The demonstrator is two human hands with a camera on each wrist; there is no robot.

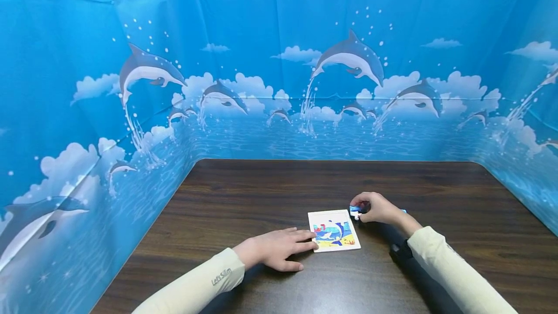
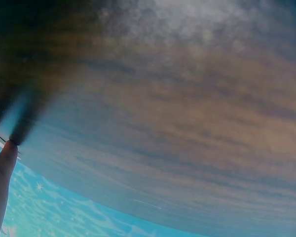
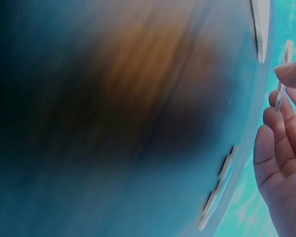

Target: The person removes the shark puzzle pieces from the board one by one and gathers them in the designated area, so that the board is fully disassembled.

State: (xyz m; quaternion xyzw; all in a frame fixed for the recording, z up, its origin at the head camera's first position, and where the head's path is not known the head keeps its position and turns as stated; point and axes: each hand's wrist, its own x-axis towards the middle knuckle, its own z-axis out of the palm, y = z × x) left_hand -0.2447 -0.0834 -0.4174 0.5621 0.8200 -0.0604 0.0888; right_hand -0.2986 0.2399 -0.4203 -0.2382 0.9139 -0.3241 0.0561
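A square picture puzzle [image 1: 327, 215] with a white frame and a dolphin-and-sea design lies on the table. My left hand [image 1: 282, 248] rests palm down beside it, fingers straight and spread, with fingertips over its left edge. At the puzzle's upper right corner, my right hand [image 1: 378, 207] pinches a blue and white puzzle piece [image 1: 355, 211] between thumb and fingers. The right wrist view shows this piece [image 3: 288, 52] edge-on, held off the tabletop. Only a fingertip [image 2: 9, 155] of the left hand appears clearly in the left wrist view.
Loose flat pieces [image 3: 218, 190] lie on the table in the right wrist view. A bit of blue [image 1: 404, 211] peeks out behind the right wrist. The dark wood table [image 1: 253, 183] is bordered by a blue dolphin-print curtain [image 1: 270, 134] at the back and sides.
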